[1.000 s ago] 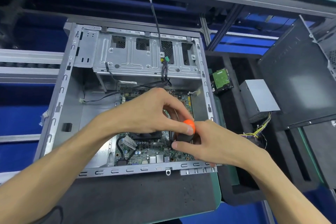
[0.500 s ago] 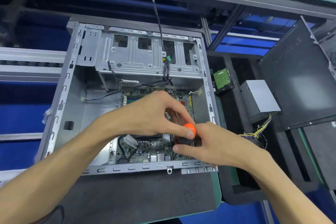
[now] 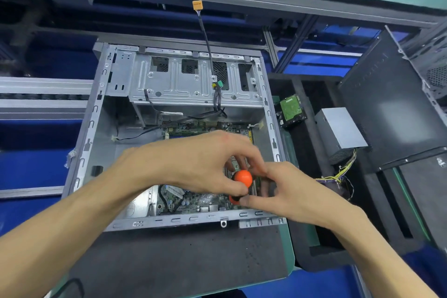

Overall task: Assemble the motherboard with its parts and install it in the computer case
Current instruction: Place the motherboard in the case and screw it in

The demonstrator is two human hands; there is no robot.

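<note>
motherboard (image 3: 193, 201): green, flat inside case | case (image 3: 101, 113): grey, open, on its side

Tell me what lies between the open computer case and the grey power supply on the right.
In the head view, a hard drive with its green circuit board facing up sits in black foam between the computer case and the power supply.

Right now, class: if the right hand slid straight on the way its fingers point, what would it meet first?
The right hand points left, gripping the screwdriver. Just beyond, it would probably meet the left hand, which pinches the same handle; depth is unclear.
</note>
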